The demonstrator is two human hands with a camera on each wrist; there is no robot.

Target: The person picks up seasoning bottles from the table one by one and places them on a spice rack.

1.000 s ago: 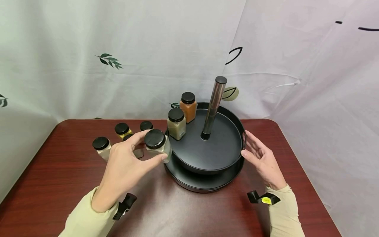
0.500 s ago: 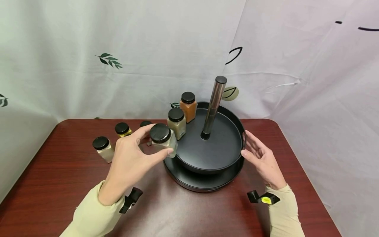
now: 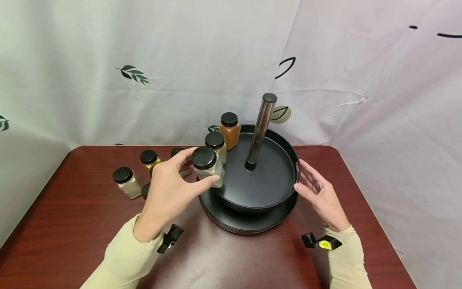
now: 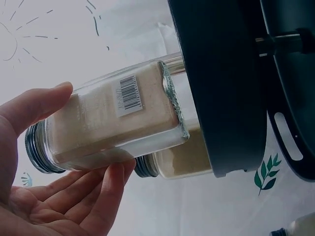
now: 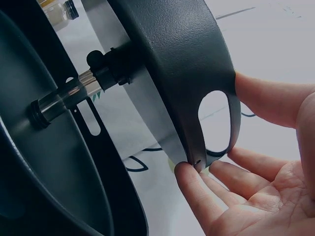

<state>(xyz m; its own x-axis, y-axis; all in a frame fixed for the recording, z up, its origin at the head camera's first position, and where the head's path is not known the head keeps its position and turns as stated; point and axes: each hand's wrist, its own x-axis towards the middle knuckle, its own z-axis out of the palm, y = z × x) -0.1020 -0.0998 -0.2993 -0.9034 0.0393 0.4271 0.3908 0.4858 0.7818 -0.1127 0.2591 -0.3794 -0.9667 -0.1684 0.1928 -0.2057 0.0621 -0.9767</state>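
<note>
A pale-filled jar (image 3: 210,168) is pinched lid-up by the left hand (image 3: 169,194) at the left of the upper tray (image 3: 260,184), which is gripped by the right hand (image 3: 322,196), presumably for steadiness.

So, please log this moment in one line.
left hand: holds pale jar | right hand: holds upper tray | orange jar: on upper tray

At least seven jars (image 3: 208,170) (some partly hidden), two trays (image 3: 252,188), two hands (image 3: 169,192).
</note>
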